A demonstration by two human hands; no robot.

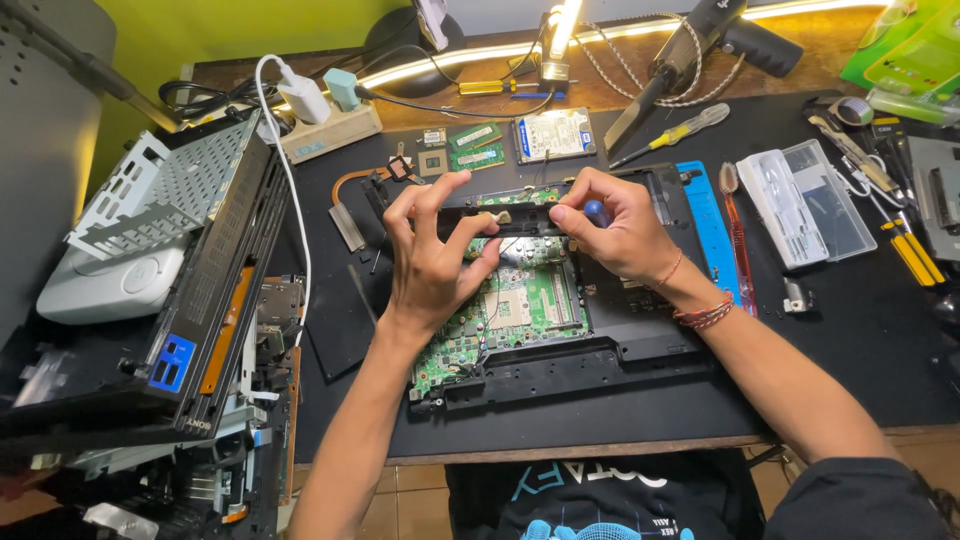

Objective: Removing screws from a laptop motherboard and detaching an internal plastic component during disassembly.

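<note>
Nearest you, the opened laptop base point(560, 365) lies at the centre of the frame on the tabletop point(860, 340). Your left hand point(435, 250) pinches a black part point(500, 222) above the green board point(505, 310); your right hand point(615, 225) is closed on a blue-handled screwdriver point(596, 212), loosening seems in hand, so keep the tip straight

White-and-blue rectangular label on the hard drive point(553, 134) near the desk's back; green packages point(905, 50) at far right.
</note>
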